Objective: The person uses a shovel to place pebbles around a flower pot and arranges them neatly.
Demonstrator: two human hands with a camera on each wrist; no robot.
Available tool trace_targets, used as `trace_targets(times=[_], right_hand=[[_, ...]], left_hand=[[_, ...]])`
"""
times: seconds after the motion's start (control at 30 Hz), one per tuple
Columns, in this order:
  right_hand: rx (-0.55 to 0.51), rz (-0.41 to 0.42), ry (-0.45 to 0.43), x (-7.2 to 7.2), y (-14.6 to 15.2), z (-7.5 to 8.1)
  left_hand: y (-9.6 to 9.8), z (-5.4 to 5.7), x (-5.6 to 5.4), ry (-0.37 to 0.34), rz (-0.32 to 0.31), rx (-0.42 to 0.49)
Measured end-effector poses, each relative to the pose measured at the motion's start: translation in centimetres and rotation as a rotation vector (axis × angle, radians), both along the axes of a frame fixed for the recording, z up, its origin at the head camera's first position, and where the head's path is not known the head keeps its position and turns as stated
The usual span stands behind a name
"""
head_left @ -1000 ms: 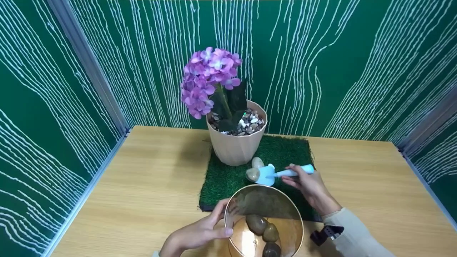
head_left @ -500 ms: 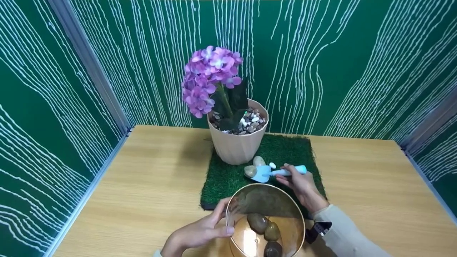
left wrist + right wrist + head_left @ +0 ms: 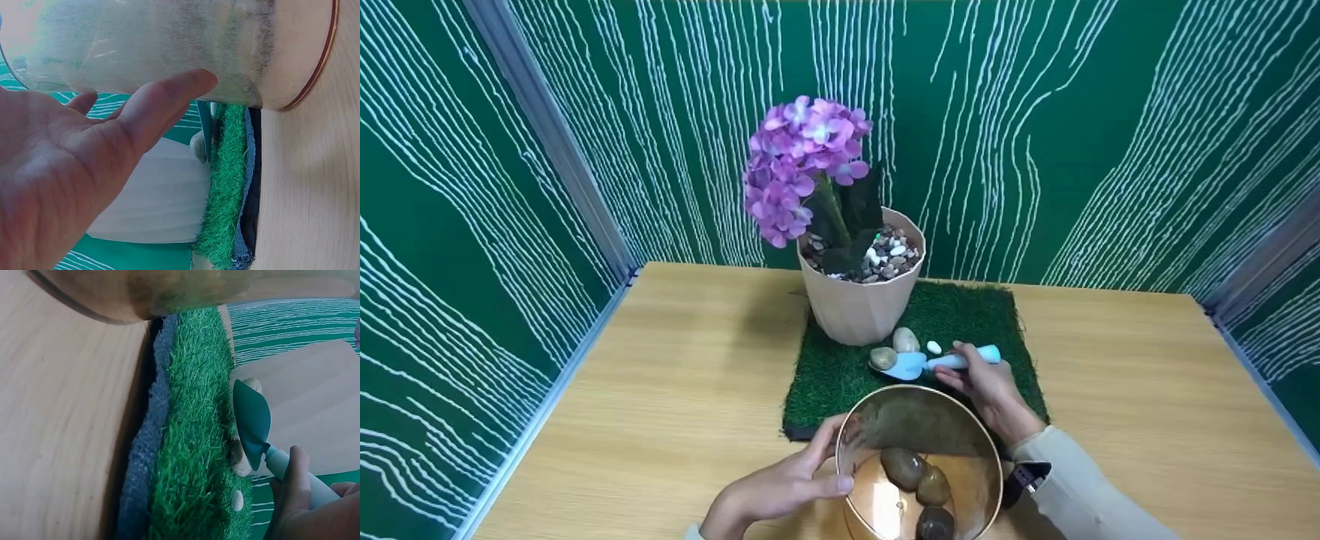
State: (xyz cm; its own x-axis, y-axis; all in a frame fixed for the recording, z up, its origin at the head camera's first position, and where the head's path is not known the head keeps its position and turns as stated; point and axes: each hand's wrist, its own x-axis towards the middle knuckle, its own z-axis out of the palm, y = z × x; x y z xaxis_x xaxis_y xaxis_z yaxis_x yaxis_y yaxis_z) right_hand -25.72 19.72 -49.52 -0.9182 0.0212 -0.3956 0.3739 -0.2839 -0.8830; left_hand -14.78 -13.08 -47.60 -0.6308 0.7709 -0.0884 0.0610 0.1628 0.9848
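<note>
My right hand [image 3: 990, 386] grips the handle of a small light-blue trowel [image 3: 906, 366], its blade low over the artificial grass mat [image 3: 832, 397]. A tan stone [image 3: 883, 358] lies at the blade's tip. Just behind it are a second pale stone [image 3: 906, 340] and a small white pebble [image 3: 934, 347]. My left hand [image 3: 780, 480] holds the side of a transparent amber container [image 3: 997, 495], thumb near the rim. Three dark wet-looking stones [image 3: 905, 469] lie inside it. In the right wrist view the trowel blade [image 3: 253, 419] partly hides the stones.
A beige pot [image 3: 859, 311] with pebbles and a purple flower [image 3: 802, 165] stands on the mat's back left. Wooden table [image 3: 660, 360] extends to both sides. Green panels with white lines [image 3: 697, 112] enclose the back and sides.
My right hand and the trowel have moved left and slightly away from me, and the tan stone has shifted a little left with the blade. The left hand and container stay nearly still.
</note>
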Motion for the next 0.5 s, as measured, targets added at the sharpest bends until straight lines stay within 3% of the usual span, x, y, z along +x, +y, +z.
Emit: trace_targets(times=[0.5], right_hand=[[0.019,0.031,-0.013,0.55,0.44,-0.05]], left_hand=[[0.01,0.13,0.00,-0.012,-0.008,0.002]])
